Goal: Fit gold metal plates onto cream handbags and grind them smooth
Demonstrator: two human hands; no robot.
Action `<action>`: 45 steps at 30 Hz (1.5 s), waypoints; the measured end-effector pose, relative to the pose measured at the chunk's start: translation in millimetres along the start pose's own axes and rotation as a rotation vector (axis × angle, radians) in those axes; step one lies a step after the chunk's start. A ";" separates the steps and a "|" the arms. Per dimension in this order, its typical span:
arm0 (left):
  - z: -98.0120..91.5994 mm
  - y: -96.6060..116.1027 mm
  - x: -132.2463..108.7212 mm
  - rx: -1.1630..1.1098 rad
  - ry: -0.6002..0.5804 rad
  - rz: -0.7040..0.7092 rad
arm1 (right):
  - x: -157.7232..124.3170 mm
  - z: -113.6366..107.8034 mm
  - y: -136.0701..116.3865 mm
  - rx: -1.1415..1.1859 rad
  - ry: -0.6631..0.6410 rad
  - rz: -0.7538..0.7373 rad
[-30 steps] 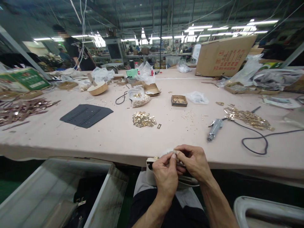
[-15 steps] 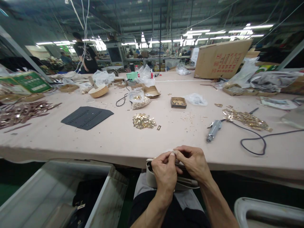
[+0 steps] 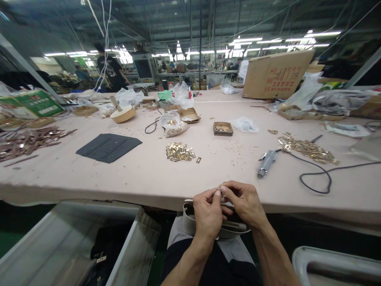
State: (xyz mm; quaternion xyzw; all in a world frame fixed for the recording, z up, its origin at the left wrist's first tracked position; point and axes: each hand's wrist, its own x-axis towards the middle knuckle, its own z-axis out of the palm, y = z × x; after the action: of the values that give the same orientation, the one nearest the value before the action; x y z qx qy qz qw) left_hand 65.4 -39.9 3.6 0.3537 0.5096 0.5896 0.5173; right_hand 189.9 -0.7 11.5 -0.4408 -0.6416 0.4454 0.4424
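A pale handbag [image 3: 188,222] rests on my lap against the table edge, its top partly hidden by my hands. My left hand [image 3: 208,212] is closed, thumb and forefinger pinching a small metal fitting [image 3: 222,196] above the bag. From the other side, my right hand [image 3: 245,203] is closed on the same fitting, with the two thumbs almost touching. Its exact shape is mostly covered by the fingers. Beyond my hands lies a pile of gold rectangular metal pieces [image 3: 178,152], with one loose piece [image 3: 198,160] beside it.
A grey electric screwdriver [image 3: 267,163] with a black cord lies at right, near more gold parts [image 3: 309,149]. A small box of screws [image 3: 223,128] stands mid-table. Left are a dark panel [image 3: 108,147] and a grey bin [image 3: 125,254] below. A person [image 3: 111,71] stands far behind.
My fingers have shifted slightly, and more of the small metal fitting shows between them. The person in the background has moved a little to the right.
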 end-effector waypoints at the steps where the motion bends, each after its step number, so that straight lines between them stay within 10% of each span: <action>1: -0.1 -0.3 -0.2 0.017 0.002 0.013 | 0.3 0.9 -1.1 -0.017 0.008 -0.008; 10: -6.1 -1.9 -4.3 -0.083 -0.151 0.003 | 5.5 2.9 5.8 -0.036 0.121 -0.013; 45: -5.5 2.4 -14.7 -0.009 -0.057 0.079 | 1.2 7.3 -7.1 0.094 -0.017 0.019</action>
State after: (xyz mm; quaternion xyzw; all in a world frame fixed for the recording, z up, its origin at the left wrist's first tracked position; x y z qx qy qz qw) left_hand 62.7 -55.3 6.2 0.3879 0.4778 0.6016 0.5092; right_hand 181.4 -2.4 17.0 -0.4218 -0.6195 0.4828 0.4530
